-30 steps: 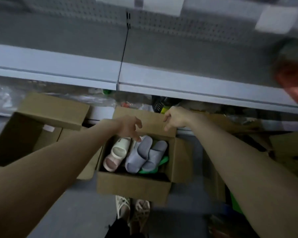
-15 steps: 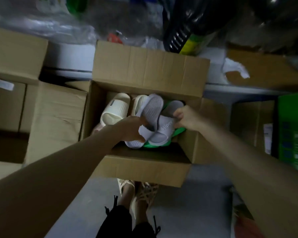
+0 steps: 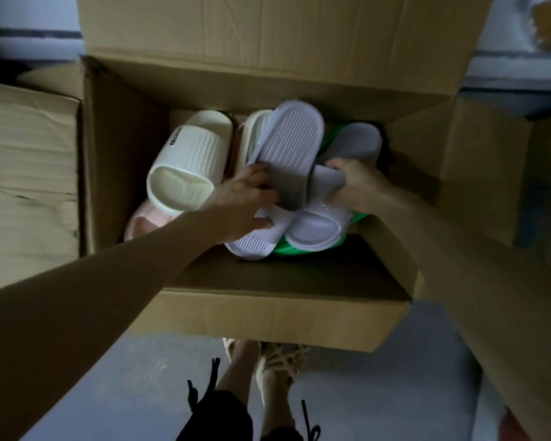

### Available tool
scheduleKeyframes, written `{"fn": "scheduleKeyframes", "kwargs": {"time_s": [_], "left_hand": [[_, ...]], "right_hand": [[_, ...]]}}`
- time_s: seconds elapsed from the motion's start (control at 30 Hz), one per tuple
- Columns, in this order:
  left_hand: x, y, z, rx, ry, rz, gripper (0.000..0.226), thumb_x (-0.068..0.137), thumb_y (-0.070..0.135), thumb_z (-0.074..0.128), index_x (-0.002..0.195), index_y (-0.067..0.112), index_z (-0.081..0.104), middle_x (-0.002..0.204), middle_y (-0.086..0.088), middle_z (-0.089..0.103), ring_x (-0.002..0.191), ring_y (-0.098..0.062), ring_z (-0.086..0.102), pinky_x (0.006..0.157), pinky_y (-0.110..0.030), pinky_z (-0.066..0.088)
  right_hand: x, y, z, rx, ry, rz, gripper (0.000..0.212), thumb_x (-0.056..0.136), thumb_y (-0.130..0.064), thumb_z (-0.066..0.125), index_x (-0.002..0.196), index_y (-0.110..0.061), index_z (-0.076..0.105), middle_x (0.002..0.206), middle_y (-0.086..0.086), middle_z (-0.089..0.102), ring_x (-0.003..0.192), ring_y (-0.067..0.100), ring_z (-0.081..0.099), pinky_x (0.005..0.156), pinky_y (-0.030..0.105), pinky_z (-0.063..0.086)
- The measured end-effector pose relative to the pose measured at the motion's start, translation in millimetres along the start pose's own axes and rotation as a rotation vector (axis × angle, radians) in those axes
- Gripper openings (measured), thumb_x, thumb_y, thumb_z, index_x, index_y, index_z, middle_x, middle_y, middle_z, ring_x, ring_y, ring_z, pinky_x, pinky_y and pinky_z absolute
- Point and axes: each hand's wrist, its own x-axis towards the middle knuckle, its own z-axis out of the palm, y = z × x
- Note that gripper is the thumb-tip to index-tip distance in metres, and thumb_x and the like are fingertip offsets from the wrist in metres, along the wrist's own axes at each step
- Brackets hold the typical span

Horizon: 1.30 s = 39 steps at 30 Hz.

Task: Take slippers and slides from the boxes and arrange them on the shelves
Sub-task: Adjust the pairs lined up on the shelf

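Note:
An open cardboard box point(image 3: 268, 313) on the floor holds several slides. My left hand point(image 3: 236, 202) grips a pale lilac slide point(image 3: 288, 138) that lies sole up and tilted. My right hand point(image 3: 357, 183) grips the strap of a second lilac slide point(image 3: 315, 230), which lies sole down beside the first. A cream ribbed slide point(image 3: 188, 157) sits at the box's left, with a second cream slide point(image 3: 252, 132) partly hidden behind the lilac one. A pink slide point(image 3: 140, 224) peeks out under my left forearm. Green slides point(image 3: 287, 249) lie underneath.
The box's back flap point(image 3: 268, 33) stands up and its right flap point(image 3: 484, 167) hangs open. Another cardboard box point(image 3: 26, 173) adjoins on the left. My feet in sandals point(image 3: 268, 361) stand on the grey floor just in front of the box.
The view dropped from the shelf down close to the box. Both hands went from the box's rim into it and took hold of the two lilac slides.

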Motion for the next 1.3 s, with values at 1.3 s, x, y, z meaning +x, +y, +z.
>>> {"fn": "scheduleKeyframes", "kwargs": {"time_s": [1.3], "left_hand": [[-425, 328, -538, 0.152, 0.301, -0.269, 0.014, 0.076, 0.024, 0.073, 0.082, 0.022, 0.061, 0.087, 0.0, 0.06, 0.084, -0.021, 0.054, 0.076, -0.03, 0.043]], "right_hand": [[-602, -380, -314, -0.372, 0.233, -0.302, 0.036, 0.069, -0.042, 0.08, 0.061, -0.018, 0.054, 0.065, -0.005, 0.05, 0.064, 0.012, 0.046, 0.058, 0.026, 0.035]]}}
